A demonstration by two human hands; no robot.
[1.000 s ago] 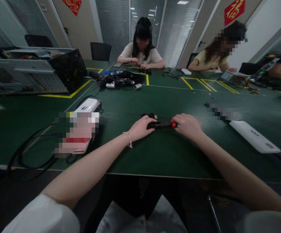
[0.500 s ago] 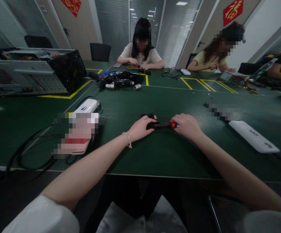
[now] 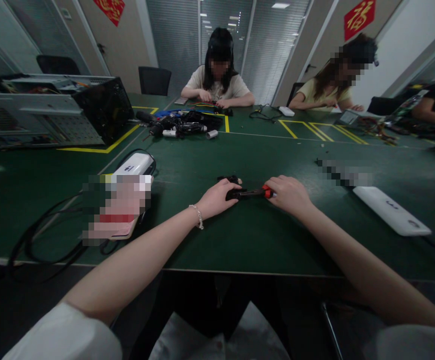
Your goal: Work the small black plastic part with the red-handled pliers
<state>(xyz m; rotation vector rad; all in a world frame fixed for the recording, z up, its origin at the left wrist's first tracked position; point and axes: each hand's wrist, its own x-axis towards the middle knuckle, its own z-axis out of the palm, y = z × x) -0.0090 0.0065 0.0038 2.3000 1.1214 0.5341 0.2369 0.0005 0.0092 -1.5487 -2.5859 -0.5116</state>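
Note:
Low over the green table (image 3: 217, 240), my right hand (image 3: 290, 194) is closed around the red handles of a pair of pliers (image 3: 255, 193). The dark jaws point left and meet a small black part (image 3: 234, 194). That part is pinched by the fingers of my left hand (image 3: 217, 197); its exact kind cannot be made out. Just beyond the left fingertips lies another small black piece (image 3: 229, 178), partly hidden.
Left are a white power bank (image 3: 136, 165), a pink phone (image 3: 121, 210) and looped black cable (image 3: 33, 240). A second power bank (image 3: 392, 210) lies right. Farther back are a computer case (image 3: 52, 112) and a cable pile (image 3: 187, 122). Several people sit around the table.

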